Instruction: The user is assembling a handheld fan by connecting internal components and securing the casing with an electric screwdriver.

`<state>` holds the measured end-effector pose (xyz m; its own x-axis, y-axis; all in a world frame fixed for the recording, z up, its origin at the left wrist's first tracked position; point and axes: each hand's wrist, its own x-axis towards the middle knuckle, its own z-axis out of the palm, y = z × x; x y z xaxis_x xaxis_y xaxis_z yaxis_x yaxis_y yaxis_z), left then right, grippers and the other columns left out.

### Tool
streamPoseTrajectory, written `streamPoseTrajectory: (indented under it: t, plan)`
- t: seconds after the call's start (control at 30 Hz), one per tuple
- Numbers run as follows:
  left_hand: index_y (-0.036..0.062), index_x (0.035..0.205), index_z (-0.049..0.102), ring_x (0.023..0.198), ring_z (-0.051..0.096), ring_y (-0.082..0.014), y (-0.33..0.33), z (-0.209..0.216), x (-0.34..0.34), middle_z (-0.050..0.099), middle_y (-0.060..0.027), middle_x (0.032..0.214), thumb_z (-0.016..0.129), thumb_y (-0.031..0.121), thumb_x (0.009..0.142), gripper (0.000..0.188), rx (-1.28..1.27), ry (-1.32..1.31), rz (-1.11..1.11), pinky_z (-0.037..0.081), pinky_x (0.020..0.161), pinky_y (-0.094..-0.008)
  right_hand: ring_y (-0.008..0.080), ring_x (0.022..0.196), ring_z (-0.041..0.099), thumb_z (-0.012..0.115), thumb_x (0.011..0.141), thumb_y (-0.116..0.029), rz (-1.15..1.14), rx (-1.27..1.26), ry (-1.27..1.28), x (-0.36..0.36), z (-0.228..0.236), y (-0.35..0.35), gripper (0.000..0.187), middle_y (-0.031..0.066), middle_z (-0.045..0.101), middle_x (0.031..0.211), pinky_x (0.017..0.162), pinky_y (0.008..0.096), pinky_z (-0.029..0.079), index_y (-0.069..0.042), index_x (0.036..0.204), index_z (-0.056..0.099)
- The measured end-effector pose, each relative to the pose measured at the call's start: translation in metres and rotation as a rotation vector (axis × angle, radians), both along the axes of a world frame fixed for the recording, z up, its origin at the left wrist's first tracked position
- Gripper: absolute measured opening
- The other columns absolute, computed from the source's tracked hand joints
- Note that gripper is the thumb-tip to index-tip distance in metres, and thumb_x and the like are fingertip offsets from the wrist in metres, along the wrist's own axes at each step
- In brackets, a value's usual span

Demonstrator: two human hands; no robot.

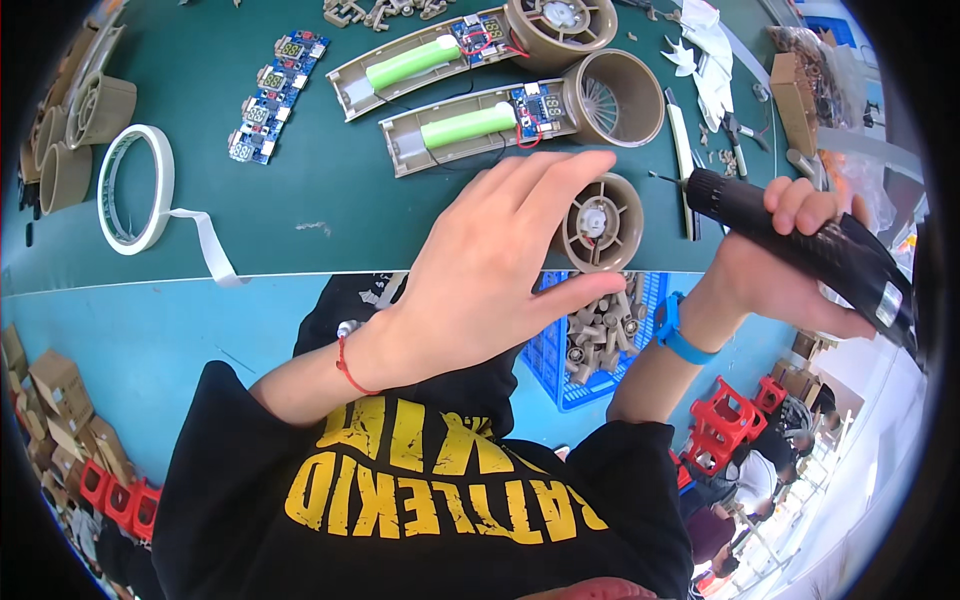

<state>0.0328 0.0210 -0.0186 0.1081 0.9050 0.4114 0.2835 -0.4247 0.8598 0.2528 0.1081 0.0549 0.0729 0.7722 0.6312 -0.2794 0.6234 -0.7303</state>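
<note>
A dark green work table (300, 200) is carrying everything here. Lying on it are a white roll of tape (135, 190) with a loose strip trailing, a row of small blue circuit boards (275, 95), two beige half-shell fan housings (490, 125) holding green cylindrical batteries, and a round beige fan housing (600, 225) sitting near the table's front edge.

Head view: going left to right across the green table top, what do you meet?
Tape roll → blue circuit boards → left hand → round tan fan housing → black power screwdriver in the right hand.
</note>
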Motion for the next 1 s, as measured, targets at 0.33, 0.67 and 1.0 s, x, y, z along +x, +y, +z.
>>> streamPoseTrajectory:
  t: [0.33,0.67,1.0]
  plan:
    - [0.0034,0.136,0.052,0.110,0.062,-0.0330,-0.001,0.002,0.001,0.062,-0.0143,0.125,0.087,0.021,0.074,0.074,-0.002,-0.018,-0.004,0.050,0.094,-0.0393,0.0142,0.053,0.043,0.029,0.086,-0.089,0.025,0.070,0.078,0.003,0.013,-0.011,0.100,0.0039,0.051,0.068,0.052,0.0305,0.036,-0.002,0.127,0.056]
    - [0.0087,0.126,0.064,0.124,0.054,-0.0340,-0.009,0.019,0.001,0.057,-0.0124,0.134,0.088,0.017,0.070,0.062,0.023,-0.173,0.010,0.045,0.101,-0.0414,0.0059,0.047,0.057,0.047,0.088,-0.077,0.218,0.119,0.361,-0.027,0.047,-0.051,0.066,-0.0037,0.058,0.062,0.049,0.0183,0.048,-0.014,0.100,0.060]
    - [0.0125,0.090,0.077,0.123,0.055,-0.0324,-0.004,0.028,0.001,0.067,-0.0069,0.117,0.086,0.009,0.066,0.026,0.154,-0.135,0.049,0.044,0.101,-0.0424,0.0056,0.047,0.057,0.040,0.094,-0.074,0.198,0.173,0.374,-0.059,0.051,-0.062,0.063,-0.0050,0.059,0.059,0.051,0.0164,0.048,-0.015,0.100,0.060]
